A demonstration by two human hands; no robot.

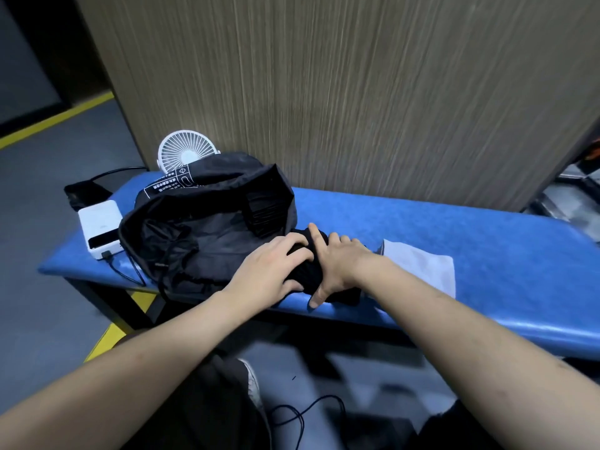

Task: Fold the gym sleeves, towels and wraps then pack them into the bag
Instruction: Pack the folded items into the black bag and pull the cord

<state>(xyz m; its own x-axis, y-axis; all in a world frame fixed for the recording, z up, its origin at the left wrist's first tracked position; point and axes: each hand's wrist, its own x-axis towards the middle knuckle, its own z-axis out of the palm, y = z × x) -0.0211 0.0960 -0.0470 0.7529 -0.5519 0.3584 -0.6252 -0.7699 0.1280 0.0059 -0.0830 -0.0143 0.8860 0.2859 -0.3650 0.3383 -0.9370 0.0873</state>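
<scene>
A black knitted sleeve (308,276) lies bunched on the blue padded bench (454,228), right of the bag. My left hand (269,267) presses on its left side and my right hand (341,264) grips its right side, fingers curled over the cloth. The black drawstring bag (201,222) lies slumped on the bench's left half with its mouth facing right, dark folded items showing inside. A pale folded towel (422,264) lies flat on the bench just right of my right wrist.
A small white fan (185,151) stands behind the bag against the wood-grain wall. A white power bank (99,228) with a cable sits at the bench's left end. Black cable (302,417) lies on the floor below, near yellow floor lines.
</scene>
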